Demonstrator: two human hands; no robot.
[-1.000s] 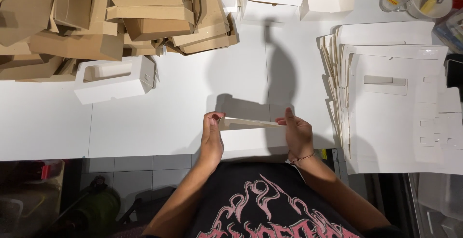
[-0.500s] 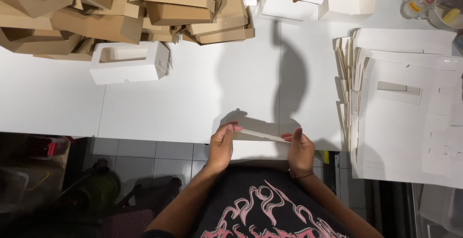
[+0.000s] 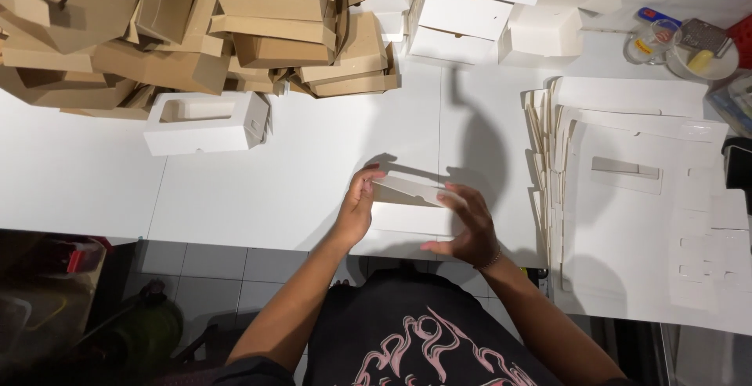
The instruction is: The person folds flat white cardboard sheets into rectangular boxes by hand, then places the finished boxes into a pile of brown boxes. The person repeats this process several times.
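A small white cardboard box [image 3: 413, 212] rests near the front edge of the white table [image 3: 258, 182], its lid flap raised. My left hand [image 3: 358, 204] grips the box's left end, fingers curled over the flap. My right hand [image 3: 470, 225] holds the right end, fingers spread along the flap and side. Both hands are touching the same box.
A folded white box with a window cutout [image 3: 205, 122] lies at the left. Piled brown cardboard boxes [image 3: 196, 26] fill the back left, white boxes [image 3: 486, 10] the back centre. A stack of flat white box blanks [image 3: 627, 190] lies at the right. Small containers [image 3: 689, 45] sit far right.
The view has shifted, so the table sits higher and farther left in the frame. My hands have stayed on the white box, with the lid flap now tilted down to the right.
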